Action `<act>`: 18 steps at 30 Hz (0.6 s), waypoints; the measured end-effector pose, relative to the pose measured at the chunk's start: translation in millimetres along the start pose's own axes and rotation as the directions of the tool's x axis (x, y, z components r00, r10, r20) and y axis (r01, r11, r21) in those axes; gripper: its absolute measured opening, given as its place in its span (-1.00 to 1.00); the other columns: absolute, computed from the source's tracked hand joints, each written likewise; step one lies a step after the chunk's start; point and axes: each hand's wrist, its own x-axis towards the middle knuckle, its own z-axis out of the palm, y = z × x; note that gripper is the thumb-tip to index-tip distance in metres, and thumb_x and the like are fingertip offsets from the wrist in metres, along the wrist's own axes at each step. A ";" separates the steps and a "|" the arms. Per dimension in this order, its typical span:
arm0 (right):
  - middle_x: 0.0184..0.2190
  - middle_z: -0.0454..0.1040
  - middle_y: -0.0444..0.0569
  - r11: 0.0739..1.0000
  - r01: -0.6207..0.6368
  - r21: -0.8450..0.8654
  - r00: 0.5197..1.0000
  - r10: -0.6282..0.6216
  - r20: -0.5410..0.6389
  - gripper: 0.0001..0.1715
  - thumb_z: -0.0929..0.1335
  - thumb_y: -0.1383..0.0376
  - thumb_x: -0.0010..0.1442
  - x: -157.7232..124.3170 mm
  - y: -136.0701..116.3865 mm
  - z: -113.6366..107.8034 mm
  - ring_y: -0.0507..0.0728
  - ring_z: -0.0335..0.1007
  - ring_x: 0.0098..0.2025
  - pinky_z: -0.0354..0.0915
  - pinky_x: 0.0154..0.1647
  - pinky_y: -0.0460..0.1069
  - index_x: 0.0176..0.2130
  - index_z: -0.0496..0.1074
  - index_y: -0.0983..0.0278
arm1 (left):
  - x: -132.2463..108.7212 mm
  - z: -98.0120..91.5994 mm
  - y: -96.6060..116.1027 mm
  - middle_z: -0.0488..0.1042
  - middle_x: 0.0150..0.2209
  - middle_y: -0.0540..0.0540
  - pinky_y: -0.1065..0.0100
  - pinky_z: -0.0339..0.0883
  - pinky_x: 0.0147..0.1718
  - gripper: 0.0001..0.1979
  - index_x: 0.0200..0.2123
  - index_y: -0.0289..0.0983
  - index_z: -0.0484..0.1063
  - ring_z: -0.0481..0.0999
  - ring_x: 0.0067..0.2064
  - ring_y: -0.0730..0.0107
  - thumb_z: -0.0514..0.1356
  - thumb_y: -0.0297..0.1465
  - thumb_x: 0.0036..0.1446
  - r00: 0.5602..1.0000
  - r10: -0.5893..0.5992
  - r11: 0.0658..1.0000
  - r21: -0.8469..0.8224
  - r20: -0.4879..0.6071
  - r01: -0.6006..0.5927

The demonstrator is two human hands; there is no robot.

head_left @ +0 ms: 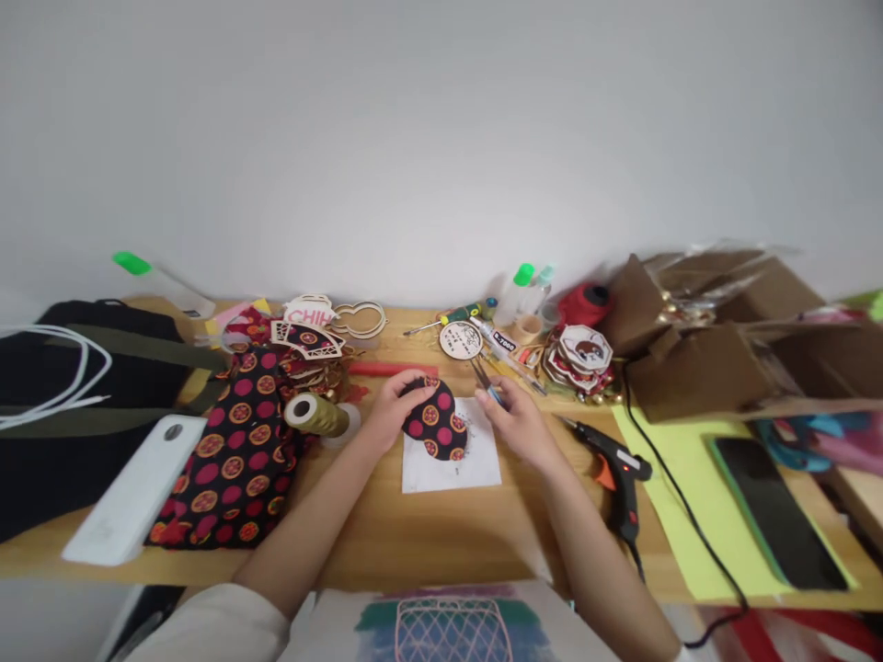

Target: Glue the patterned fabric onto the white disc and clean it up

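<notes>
L hand (pixel 400 405) grips cloth piece (pixel 433 425); R hand (pixel 519 418) grips pointed tool (pixel 493 393). Poss. nick in cloth piece if tool slips, b/c tip's nr edge.

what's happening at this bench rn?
A person's left hand holds a dark, dotted cloth piece over a white sheet on the table. The right hand grips a small pointed tool, tweezers or scissors, I can't tell which, close to the piece. A glue gun lies to the right, beside the right forearm.
</notes>
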 end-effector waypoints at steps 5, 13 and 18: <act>-0.66 0.05 -0.28 0.950 -0.199 0.241 0.944 0.121 0.306 -0.44 0.11 -0.13 0.21 -7.3 -7.1 0.3 -0.11 -0.22 -0.73 -0.20 -0.76 -0.14 -0.30 0.27 0.29 | -2.7 -5.5 -6.1 0.49 -0.49 0.06 0.44 0.23 -0.36 -0.78 -0.50 -0.30 0.49 0.40 -0.41 0.46 0.38 -0.35 -0.29 0.999 0.030 0.998 0.051 -0.039 -0.028; -0.68 0.01 -0.31 0.849 -0.394 0.353 0.851 0.191 0.490 -0.47 0.25 -0.13 0.13 -9.3 -7.2 -3.5 -0.15 -0.25 -0.72 -0.29 -0.75 -0.17 -0.40 0.28 0.30 | -3.2 -9.1 -6.4 0.44 -0.49 0.05 0.42 0.26 -0.35 -0.76 -0.47 -0.28 0.44 0.39 -0.40 0.44 0.34 -0.27 -0.21 0.997 0.030 0.996 0.082 -0.073 -0.024; -0.69 -0.01 -0.32 0.823 -0.426 0.375 0.840 0.206 0.501 -0.47 0.29 -0.13 0.10 -11.6 -10.2 -1.5 -0.15 -0.26 -0.71 -0.29 -0.74 -0.17 -0.43 0.26 0.29 | -5.2 -8.6 -9.8 0.48 -0.42 0.04 0.43 0.29 -0.31 -0.78 -0.41 -0.26 0.47 0.42 -0.35 0.43 0.30 -0.25 -0.09 0.997 0.066 0.995 0.075 0.032 -0.068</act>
